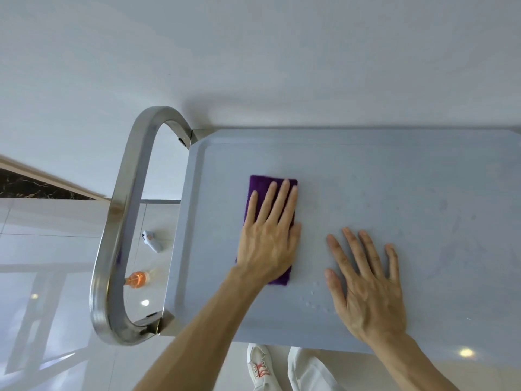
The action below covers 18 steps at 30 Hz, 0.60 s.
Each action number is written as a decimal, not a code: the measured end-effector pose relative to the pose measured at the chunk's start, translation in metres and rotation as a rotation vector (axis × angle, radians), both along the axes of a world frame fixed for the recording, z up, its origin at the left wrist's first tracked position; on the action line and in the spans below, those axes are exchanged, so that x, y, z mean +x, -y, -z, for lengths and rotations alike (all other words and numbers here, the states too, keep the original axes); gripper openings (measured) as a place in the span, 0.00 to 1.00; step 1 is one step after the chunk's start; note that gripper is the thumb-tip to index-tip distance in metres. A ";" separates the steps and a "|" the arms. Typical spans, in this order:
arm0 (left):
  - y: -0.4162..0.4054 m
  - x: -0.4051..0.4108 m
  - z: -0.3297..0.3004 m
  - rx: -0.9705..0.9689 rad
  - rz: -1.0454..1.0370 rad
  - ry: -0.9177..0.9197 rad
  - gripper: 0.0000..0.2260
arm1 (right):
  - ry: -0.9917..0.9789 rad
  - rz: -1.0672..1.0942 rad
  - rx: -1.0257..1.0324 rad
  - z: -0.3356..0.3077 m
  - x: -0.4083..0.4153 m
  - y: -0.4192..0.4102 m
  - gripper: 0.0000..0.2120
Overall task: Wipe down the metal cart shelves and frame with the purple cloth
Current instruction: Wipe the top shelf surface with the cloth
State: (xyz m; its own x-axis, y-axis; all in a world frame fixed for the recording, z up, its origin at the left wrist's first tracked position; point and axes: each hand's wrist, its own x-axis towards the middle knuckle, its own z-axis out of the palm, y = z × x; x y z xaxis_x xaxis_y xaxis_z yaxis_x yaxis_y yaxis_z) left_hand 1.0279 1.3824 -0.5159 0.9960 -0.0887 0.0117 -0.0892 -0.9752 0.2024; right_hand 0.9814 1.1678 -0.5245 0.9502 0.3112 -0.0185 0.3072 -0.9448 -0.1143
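Left hand [267, 244], fingers straight, presses the purple cloth [260, 183] flat on the cart's top shelf [394, 170], toward its left edge beside the handle [124, 221]. Right hand [369, 286] rests flat, fingers spread, near the front edge, holding nothing.

I seem to be indoors in a clean, polished room, perhaps a service or institutional space; I cannot tell which. Glossy pale floor tiles [50, 249] mirror ceiling lights, and a plain white wall [253, 52] on the far side meets a dark marble skirting [33, 187] at far left. In front of me stands a stainless steel cart [394, 193] with a curved tubular handle [124, 210].
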 end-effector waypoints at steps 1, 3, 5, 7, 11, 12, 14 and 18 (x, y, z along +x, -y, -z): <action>-0.012 -0.011 0.001 -0.002 0.025 -0.004 0.26 | 0.000 0.000 0.000 0.000 0.000 0.000 0.28; -0.043 -0.017 -0.001 -0.002 0.012 0.002 0.26 | -0.003 0.002 0.005 0.001 0.000 -0.001 0.28; -0.074 0.000 -0.002 0.005 -0.105 0.014 0.27 | -0.005 0.009 0.011 0.001 0.001 0.000 0.28; -0.098 0.031 -0.004 0.004 -0.289 -0.009 0.27 | -0.007 0.004 0.014 0.002 -0.001 -0.001 0.28; -0.082 0.099 0.000 -0.020 -0.404 -0.012 0.27 | -0.008 0.002 0.027 0.004 0.001 0.001 0.28; -0.067 0.111 0.001 -0.014 -0.370 -0.012 0.27 | -0.007 0.001 0.032 0.004 0.001 0.001 0.28; -0.033 0.124 0.002 -0.002 -0.265 -0.009 0.28 | 0.001 0.001 0.044 0.004 0.001 0.002 0.28; 0.027 0.112 0.001 0.043 0.071 0.028 0.27 | -0.003 0.004 0.053 0.004 0.002 0.002 0.28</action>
State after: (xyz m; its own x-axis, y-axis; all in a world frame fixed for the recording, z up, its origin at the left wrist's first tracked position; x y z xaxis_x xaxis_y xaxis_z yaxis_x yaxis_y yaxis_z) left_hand 1.1399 1.3557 -0.5174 0.9865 -0.1602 0.0342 -0.1636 -0.9739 0.1573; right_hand 0.9833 1.1660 -0.5283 0.9513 0.3083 -0.0044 0.3034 -0.9384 -0.1654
